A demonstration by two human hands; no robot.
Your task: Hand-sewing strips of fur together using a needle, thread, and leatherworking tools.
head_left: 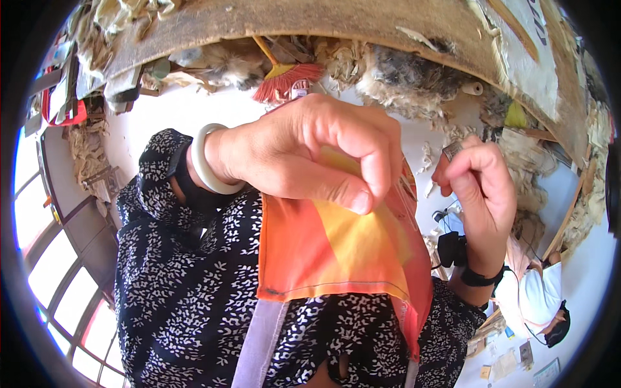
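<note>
My left hand [323, 152], a white bangle [208, 160] at its wrist, is raised at the middle of the view with its fingers curled and thumb pressed in. Whatever lies between those fingertips is hidden. Behind it, an orange and yellow cloth [317, 252] with a lavender strap [260, 346] hangs over my black and white patterned top. My right hand [482, 184] is held up to the right, apart from the left, fingers bent into a pinch. A metal band [452, 150] sits on one of its fingers. Anything thin in that pinch is too small to make out.
A wooden tabletop [310, 21] curves across the far side, with grey and white fur pieces [414, 81] beneath it. A red-bristled broom [284, 77] stands there. Another person [533, 297] in white is at the lower right; windows [55, 271] line the left.
</note>
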